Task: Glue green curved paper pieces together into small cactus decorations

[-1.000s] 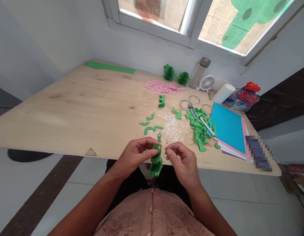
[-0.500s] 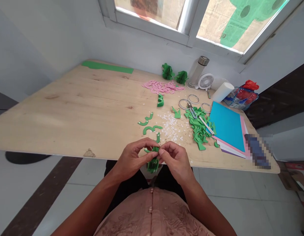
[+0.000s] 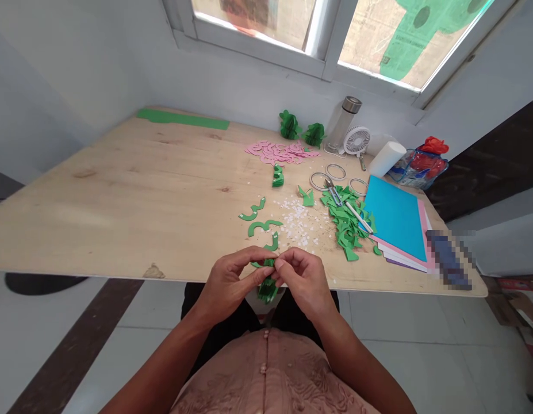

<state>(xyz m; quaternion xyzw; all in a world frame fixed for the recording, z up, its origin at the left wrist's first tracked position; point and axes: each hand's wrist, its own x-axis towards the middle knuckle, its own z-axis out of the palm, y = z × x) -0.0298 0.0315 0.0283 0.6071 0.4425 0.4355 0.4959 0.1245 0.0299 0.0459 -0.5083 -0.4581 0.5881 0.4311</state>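
Observation:
Both hands meet at the table's front edge over a stack of green paper cutouts (image 3: pixel 267 291) with layered, wavy edges. My left hand (image 3: pixel 232 282) is closed, thumb and fingers pinching the stack's upper part. Beside it my right hand (image 3: pixel 304 280) is closed too, its thumb and fingertips pressed together at the stack's right edge; what lies between them is too small to make out. Just beyond the fingers lie curved green paper strips, one a wavy strip (image 3: pixel 264 226) and another with white patches (image 3: pixel 253 210). Farther back sits a small stacked green piece (image 3: pixel 277 176).
White paper bits (image 3: pixel 300 221) are scattered right of centre. Green scraps (image 3: pixel 346 224) lie beyond them, with snips (image 3: pixel 334 192) on top. Tape rolls (image 3: pixel 336 172), blue paper sheets (image 3: pixel 395 215), pink cutouts (image 3: pixel 281 152), a fan (image 3: pixel 356 140) and a glass bottle (image 3: pixel 344 123) stand or lie behind.
The view has shifted slightly. Both hands stay together on the green stack, with only slight finger movement visible.

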